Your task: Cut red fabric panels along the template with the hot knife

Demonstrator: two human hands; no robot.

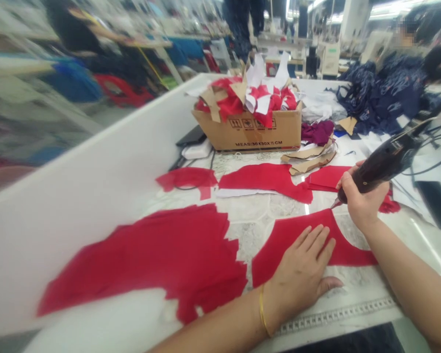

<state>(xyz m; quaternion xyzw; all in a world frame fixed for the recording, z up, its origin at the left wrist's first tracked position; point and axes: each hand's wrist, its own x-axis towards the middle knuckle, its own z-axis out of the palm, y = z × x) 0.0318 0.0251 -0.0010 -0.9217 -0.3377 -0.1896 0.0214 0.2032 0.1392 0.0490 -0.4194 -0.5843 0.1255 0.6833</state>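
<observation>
My left hand (305, 272) lies flat with fingers stretched out on a red fabric piece (279, 240) near the table's front edge, pressing it down. My right hand (360, 198) is closed around a dark corded hand tool (387, 162). The tool's tip touches the upper right corner of that same red piece. A stack of larger red fabric pieces (158, 257) lies to the left of my left hand. More red pieces (268, 179) are spread farther back on the table.
A cardboard box (253, 130) full of red and white scraps stands at the back. Brown paper patterns (308, 159) lie beside it. Dark blue fabric (378, 98) is piled at back right, near another person. A white wall (95, 171) bounds the table's left side.
</observation>
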